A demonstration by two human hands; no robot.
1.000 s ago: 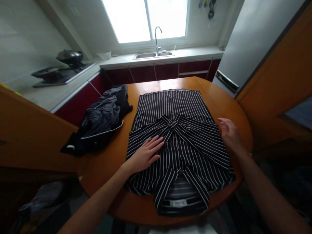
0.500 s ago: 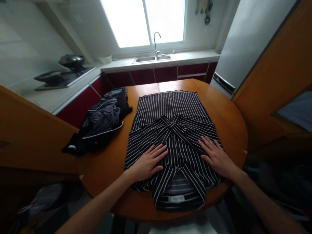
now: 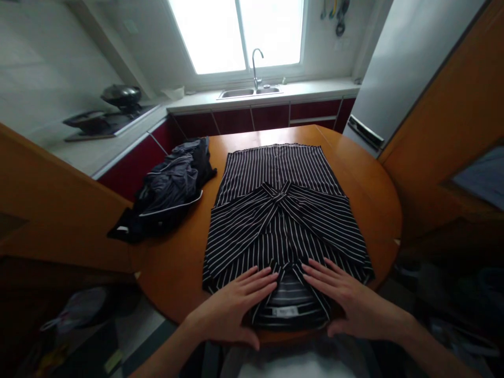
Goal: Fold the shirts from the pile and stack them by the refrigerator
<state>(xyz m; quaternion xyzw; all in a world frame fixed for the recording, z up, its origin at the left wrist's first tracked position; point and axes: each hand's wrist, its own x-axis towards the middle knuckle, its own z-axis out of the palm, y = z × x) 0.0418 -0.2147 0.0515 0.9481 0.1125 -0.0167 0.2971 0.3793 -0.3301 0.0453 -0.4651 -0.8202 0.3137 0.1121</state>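
Left hand (image 3: 242, 302) and right hand (image 3: 348, 299), splayed and unclamped, flank the collar (image 3: 291, 322) of the striped shirt (image 3: 281, 231), apparently steadying it flat.

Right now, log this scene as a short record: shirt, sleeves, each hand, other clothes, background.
Shirt: black-and-white striped shirt, front up on the wooden table, collar nearest the person
Sleeves: folded across the front, cuffs crossing
Left hand: open, fingers at collar's left side
Right hand: open, fingers at collar's right side
Other clothes: gray-and-black bundle, table's left
Background: sink below window
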